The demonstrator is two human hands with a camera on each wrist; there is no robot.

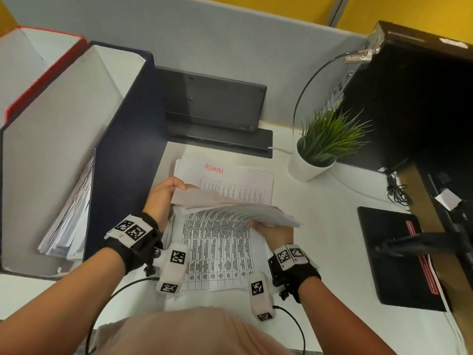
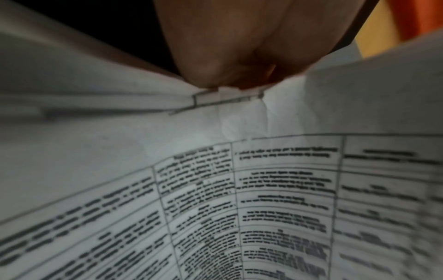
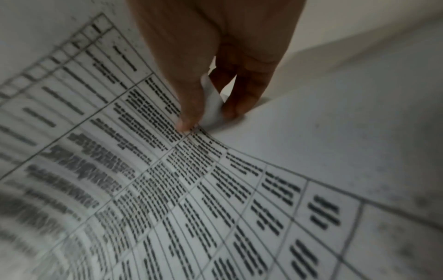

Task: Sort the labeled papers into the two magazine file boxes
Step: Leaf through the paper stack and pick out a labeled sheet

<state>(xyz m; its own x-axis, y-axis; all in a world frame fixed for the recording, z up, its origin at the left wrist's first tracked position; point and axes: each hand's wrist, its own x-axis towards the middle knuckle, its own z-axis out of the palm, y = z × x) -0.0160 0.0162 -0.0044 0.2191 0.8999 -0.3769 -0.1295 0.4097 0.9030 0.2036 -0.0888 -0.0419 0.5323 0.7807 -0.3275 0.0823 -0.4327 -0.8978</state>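
A stack of printed papers [image 1: 217, 254] lies on the white desk in front of me. At its far end a sheet is marked "ADMIN" [image 1: 214, 169] in red. Both hands hold a lifted bundle of sheets [image 1: 230, 210] above the stack. My left hand [image 1: 169, 193] grips its left edge, and my right hand [image 1: 268, 228] pinches its right edge. The left wrist view shows fingers [image 2: 223, 72] closed on a sheet [image 2: 239, 170]. In the right wrist view, thumb and fingers [image 3: 191, 106] pinch a curled corner [image 3: 210, 106]. A navy file box [image 1: 128, 149] at left holds papers [image 1: 69, 219]. A red file box [image 1: 46, 73] stands behind it.
A black keyboard [image 1: 212, 101] leans on the grey partition behind the stack. A potted plant [image 1: 311, 165] stands at the right of the papers, and a dark computer case [image 1: 409, 98] beyond it. A black pad [image 1: 394, 257] and a chair arm [image 1: 422, 242] are at far right.
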